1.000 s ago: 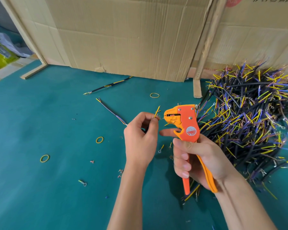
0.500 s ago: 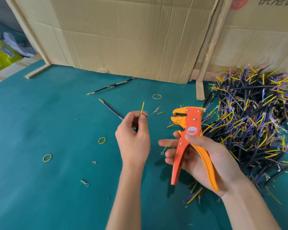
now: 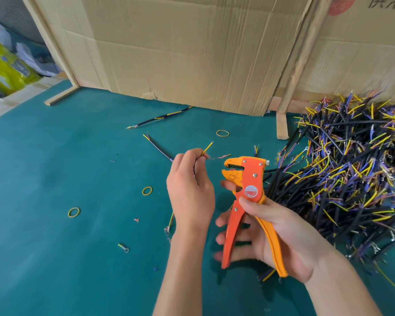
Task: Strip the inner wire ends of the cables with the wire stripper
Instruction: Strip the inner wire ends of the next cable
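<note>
Two bare hands at work over the teal worktop [image 3: 55, 258]. Left hand [image 3: 189, 192] pinches the thin black cable [image 3: 160, 149] between thumb and fingertips; a yellow inner wire [image 3: 208, 147] sticks up past the fingers, a pinkish bare strand [image 3: 219, 156] points right toward the tool. Right hand [image 3: 271, 226] curls round the orange-and-yellow wire stripper [image 3: 249, 190], thumb on the pivot area, fingers loosely behind the two handles, which are spread apart; the tool's head is gaping, just beside the wire ends but not on them.

Progress: the pinkish strand looks already bared; the yellow one shows a short bare tip, so whether it needs another cut cannot be told. Big heap of black cables with yellow and purple inner wires [image 3: 347, 179] lies right of the tool, some ending in ring terminals; which are done is not readable, likely much left. Two loose black cables [image 3: 160, 117] lie farther back, near the brown cardboard sheets [image 3: 192, 53].

Containers: none in use; cables lie straight on the worktop. Yellow rubber bands [image 3: 147, 191] and tiny insulation scraps [image 3: 136, 220] are scattered left.
</note>
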`<state>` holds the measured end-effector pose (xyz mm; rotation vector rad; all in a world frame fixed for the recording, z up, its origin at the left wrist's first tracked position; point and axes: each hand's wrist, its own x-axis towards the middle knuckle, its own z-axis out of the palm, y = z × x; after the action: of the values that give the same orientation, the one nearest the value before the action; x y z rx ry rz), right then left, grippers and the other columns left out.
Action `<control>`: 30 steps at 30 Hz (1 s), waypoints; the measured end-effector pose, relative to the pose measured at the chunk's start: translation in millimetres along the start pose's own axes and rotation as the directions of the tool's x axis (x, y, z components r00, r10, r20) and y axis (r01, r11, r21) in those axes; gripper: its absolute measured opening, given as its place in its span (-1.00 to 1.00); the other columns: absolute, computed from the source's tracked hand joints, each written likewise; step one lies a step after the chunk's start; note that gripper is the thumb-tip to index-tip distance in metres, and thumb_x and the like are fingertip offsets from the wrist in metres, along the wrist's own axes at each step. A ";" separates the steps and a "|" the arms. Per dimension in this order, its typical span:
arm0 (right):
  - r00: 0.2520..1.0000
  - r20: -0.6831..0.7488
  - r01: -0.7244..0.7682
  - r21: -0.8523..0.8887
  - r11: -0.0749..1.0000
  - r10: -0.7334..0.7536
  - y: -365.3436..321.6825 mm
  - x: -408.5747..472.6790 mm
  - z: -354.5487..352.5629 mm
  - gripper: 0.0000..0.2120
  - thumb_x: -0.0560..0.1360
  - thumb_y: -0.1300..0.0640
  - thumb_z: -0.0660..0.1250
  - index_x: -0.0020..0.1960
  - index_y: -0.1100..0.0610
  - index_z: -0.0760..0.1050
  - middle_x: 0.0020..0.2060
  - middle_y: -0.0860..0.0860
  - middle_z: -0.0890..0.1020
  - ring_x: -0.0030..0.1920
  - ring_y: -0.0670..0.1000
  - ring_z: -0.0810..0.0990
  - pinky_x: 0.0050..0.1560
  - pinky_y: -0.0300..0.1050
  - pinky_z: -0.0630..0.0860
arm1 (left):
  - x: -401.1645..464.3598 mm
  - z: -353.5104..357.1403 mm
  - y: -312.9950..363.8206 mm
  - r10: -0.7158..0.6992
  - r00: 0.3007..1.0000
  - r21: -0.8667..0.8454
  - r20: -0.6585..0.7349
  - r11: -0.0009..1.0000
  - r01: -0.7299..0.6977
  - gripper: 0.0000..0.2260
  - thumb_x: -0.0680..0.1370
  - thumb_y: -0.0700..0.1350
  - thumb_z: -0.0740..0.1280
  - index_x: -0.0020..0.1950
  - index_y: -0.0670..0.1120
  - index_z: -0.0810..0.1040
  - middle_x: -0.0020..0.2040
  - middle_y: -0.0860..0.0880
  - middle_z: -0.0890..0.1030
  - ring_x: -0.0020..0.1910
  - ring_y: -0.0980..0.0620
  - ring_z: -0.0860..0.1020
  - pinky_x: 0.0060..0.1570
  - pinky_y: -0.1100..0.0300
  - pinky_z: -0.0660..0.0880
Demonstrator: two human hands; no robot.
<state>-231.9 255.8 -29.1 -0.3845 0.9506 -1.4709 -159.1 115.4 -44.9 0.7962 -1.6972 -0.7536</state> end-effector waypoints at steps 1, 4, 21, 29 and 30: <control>0.999 -0.040 0.026 -0.008 1.000 -0.026 1.8 3.1 3.0 -0.61 0.55 0.09 0.45 0.36 -0.01 0.56 -0.08 0.30 0.61 -0.12 0.33 0.63 0.02 0.36 0.58 | 0.2 -0.2 -0.4 0.010 1.000 0.007 -0.005 1.000 -0.010 -0.87 0.63 -0.27 0.28 -0.01 -0.13 0.61 -0.15 0.01 0.55 -0.21 0.01 0.49 -0.18 0.04 0.45; 0.984 -0.138 0.102 -0.057 0.993 -0.109 6.5 10.1 8.9 -0.59 0.44 0.18 0.51 0.27 0.04 0.61 -0.19 0.27 0.58 -0.22 0.28 0.61 -0.07 0.23 0.61 | 0.1 -0.4 -0.7 0.044 0.999 0.029 0.001 0.999 -0.044 -0.85 0.65 -0.27 0.25 -0.01 -0.11 0.60 -0.15 0.03 0.54 -0.21 -0.03 0.47 -0.15 -0.04 0.45; 0.980 -0.095 0.159 -0.155 0.975 -0.175 9.5 11.5 6.7 -0.78 0.30 0.33 0.51 -0.12 0.19 0.55 -0.32 0.20 0.49 -0.33 0.22 0.53 -0.24 0.13 0.59 | -2.4 3.1 0.7 0.053 0.993 -0.005 0.106 0.999 -0.053 -0.85 0.65 -0.25 0.24 0.02 -0.09 0.60 -0.13 0.06 0.56 -0.11 -0.07 0.54 -0.05 -0.23 0.47; 0.980 -0.097 0.158 -0.163 0.974 -0.175 9.7 12.8 6.1 -0.82 0.32 0.31 0.50 -0.19 0.18 0.52 -0.39 0.16 0.42 -0.39 0.18 0.48 -0.30 0.07 0.54 | -2.6 3.8 1.1 0.060 0.990 -0.025 0.126 0.998 -0.058 -0.83 0.64 -0.20 0.20 -0.01 -0.09 0.59 -0.15 0.04 0.57 -0.12 -0.07 0.53 -0.05 -0.22 0.46; 0.980 -0.094 0.160 -0.159 0.974 -0.176 9.7 13.1 6.2 -0.82 0.32 0.32 0.50 -0.19 0.18 0.51 -0.39 0.15 0.41 -0.39 0.18 0.47 -0.31 0.07 0.53 | -2.6 3.9 1.4 0.059 0.990 -0.027 0.128 0.998 -0.056 -0.83 0.63 -0.20 0.20 -0.01 -0.10 0.59 -0.15 0.04 0.57 -0.12 -0.07 0.53 -0.05 -0.22 0.46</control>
<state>-223.1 242.8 -36.5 -0.5107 1.1431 -1.5907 -162.5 118.7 -46.1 0.6919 -1.8160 -0.7981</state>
